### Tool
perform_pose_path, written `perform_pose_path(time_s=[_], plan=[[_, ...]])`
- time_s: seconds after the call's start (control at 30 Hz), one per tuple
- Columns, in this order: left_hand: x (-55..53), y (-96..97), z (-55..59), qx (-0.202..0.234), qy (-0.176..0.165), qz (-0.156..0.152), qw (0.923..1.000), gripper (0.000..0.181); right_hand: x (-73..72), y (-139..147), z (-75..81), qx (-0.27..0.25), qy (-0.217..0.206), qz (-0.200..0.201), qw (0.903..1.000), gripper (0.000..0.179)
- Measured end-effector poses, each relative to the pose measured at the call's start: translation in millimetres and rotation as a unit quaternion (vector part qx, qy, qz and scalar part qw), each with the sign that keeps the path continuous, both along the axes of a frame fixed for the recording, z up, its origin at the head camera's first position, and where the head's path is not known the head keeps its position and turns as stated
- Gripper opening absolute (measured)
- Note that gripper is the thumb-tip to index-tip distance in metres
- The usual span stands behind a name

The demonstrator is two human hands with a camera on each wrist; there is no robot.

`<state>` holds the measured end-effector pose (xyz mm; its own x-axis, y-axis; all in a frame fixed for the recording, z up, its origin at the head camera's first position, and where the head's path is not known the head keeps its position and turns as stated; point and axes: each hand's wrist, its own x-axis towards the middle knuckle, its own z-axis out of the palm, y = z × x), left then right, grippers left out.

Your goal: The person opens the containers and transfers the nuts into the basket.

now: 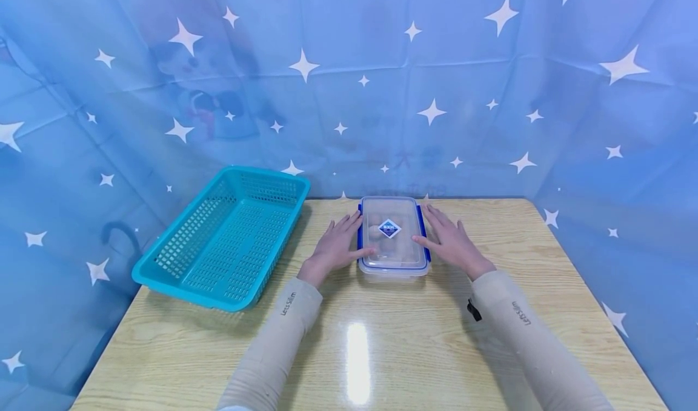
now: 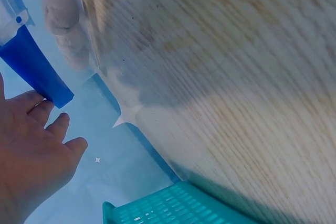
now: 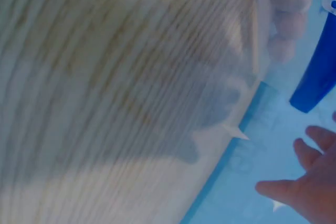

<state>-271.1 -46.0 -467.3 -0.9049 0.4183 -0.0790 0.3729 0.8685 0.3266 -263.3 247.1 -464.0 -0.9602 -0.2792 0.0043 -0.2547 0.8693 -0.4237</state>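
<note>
- Seen with left hand (image 1: 337, 245) and right hand (image 1: 451, 242) spread, gripping nothing, a food container (image 1: 394, 248) between.
- Apparently loaded and lidded; cannot tell blue latches (image 2: 38, 69) fastened from loose.

Left forearm (image 1: 267, 356) and right forearm (image 1: 537, 344), both in light-beige fabric sleeves (image 1: 286, 323) with dark lettering, angle inward from the near side. Bare left hand (image 1: 339, 242): fingers extended far-right, thumb pointing right. Bare right hand (image 1: 451, 241): mirrored, fingers far-left, thumb left. Hands apart.
</note>
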Motion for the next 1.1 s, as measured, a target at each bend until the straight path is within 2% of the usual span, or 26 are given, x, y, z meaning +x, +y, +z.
perform_pose_path(time_s=[0.33, 0.63, 0.83, 1.0, 1.1], plan=[[1.4, 0.6, -1.2, -0.003, 0.002, 0.000, 1.0000, 0.098, 1.5, -4, -11.3, -0.023, -0.009, 0.009, 0.9997, 0.075], [2.9, 0.2, -1.0, 0.005, 0.008, -0.002, 1.0000, 0.098, 3.6, -6, -19.0, -0.111, 0.001, -0.002, 0.9938, 0.062], [4.0, -0.5, -0.7, 0.010, 0.012, -0.006, 0.9999, 0.099, 2.8, -10, -23.9, -0.189, -0.016, -0.030, 0.9814, 0.061], [3.8, -0.4, -0.2, 0.013, 0.007, -0.004, 0.9999, 0.098, 3.0, -12, -23.9, -0.261, -0.042, -0.063, 0.9623, 0.060], [3.8, -0.1, -0.7, 0.011, 0.006, -0.003, 0.9999, 0.098, 3.1, -12, -23.9, -0.286, -0.048, -0.074, 0.9542, 0.059]])
